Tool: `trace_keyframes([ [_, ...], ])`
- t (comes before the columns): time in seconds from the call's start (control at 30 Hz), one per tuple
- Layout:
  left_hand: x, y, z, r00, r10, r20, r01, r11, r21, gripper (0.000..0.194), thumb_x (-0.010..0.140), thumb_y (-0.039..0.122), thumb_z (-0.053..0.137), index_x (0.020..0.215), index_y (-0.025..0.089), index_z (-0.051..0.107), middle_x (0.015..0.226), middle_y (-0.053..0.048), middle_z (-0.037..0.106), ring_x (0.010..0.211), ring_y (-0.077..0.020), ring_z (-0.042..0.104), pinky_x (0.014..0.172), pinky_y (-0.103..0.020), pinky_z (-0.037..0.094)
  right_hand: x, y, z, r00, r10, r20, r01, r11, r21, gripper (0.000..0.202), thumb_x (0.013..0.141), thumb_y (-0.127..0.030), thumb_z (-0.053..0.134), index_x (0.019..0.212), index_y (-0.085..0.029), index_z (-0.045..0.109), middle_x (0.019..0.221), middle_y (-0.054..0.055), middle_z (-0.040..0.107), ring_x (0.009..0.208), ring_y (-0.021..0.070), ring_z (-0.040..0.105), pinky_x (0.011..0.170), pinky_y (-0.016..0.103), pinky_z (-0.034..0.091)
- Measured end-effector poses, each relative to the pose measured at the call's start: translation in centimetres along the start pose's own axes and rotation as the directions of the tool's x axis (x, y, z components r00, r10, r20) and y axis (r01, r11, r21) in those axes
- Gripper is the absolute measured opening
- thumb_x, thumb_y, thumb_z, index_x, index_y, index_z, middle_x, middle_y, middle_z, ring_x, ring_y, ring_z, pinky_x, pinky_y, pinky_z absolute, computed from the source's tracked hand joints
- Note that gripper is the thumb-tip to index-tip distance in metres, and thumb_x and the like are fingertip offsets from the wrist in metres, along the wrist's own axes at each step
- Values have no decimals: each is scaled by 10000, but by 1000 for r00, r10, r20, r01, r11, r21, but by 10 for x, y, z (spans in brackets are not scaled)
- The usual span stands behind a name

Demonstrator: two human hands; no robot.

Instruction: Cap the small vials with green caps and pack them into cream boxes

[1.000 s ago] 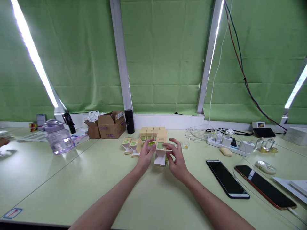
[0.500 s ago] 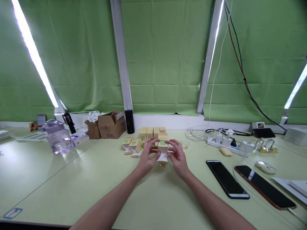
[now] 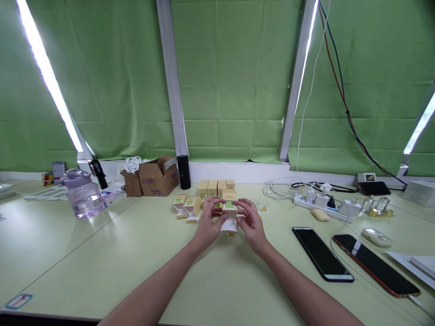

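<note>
Between my two hands stands a small tan cardboard box [image 3: 230, 220] with a green square on its top and a white inner side facing me. Fingers of my left hand [image 3: 210, 221] grip its left side, the thumb near the white part. On the opposite side, my right hand [image 3: 250, 225] holds it with thumb and fingertips. Something clear and yellowish shows at the box's lower edge, too small to name. Two similar boxes, one of them an opened box [image 3: 192, 208], sit left of my left hand. Behind my hands are several closed boxes [image 3: 212, 186], partly hidden.
A clear plastic piece [image 3: 262, 206] lies right of the boxes. Farther right are a power strip [image 3: 322, 206] with cables, a phone [image 3: 322, 254] and another phone [image 3: 375, 265]. To the left stand a purple water jug [image 3: 82, 194], a brown carton [image 3: 158, 177] and a black cylinder [image 3: 183, 172].
The held box has shifted slightly left and down, and less of the clear yellowish piece shows at its lower edge. Both hands still grip the box.
</note>
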State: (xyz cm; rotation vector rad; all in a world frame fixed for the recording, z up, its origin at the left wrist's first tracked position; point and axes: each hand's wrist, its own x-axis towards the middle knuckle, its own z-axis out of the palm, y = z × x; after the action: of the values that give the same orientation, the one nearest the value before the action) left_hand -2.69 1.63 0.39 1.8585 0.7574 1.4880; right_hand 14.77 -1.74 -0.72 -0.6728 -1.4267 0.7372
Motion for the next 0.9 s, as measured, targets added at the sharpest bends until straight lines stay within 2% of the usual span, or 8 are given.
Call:
trace_keyframes([
  [0.37, 0, 0, 2, 999, 31, -26, -30, 999, 40, 281, 899, 232, 675, 1173, 243, 616, 1294, -81, 490, 920, -157, 657, 851, -354, 591, 0, -1, 1, 1000, -8, -5, 8, 1000, -2, 374, 911, -259, 610, 1273, -328, 676, 1372, 86, 446, 1003, 205, 673, 808, 355, 599],
  [0.9, -5, 11, 9, 1000, 23, -22, -22, 998, 53, 282, 900, 268, 694, 1166, 254, 604, 1265, -69, 471, 909, -149, 633, 858, -347, 578, 2, 2, 2, 998, 11, -64, -14, 999, -52, 276, 932, -375, 669, 1200, -309, 682, 1354, 79, 473, 952, 178, 673, 793, 331, 594],
])
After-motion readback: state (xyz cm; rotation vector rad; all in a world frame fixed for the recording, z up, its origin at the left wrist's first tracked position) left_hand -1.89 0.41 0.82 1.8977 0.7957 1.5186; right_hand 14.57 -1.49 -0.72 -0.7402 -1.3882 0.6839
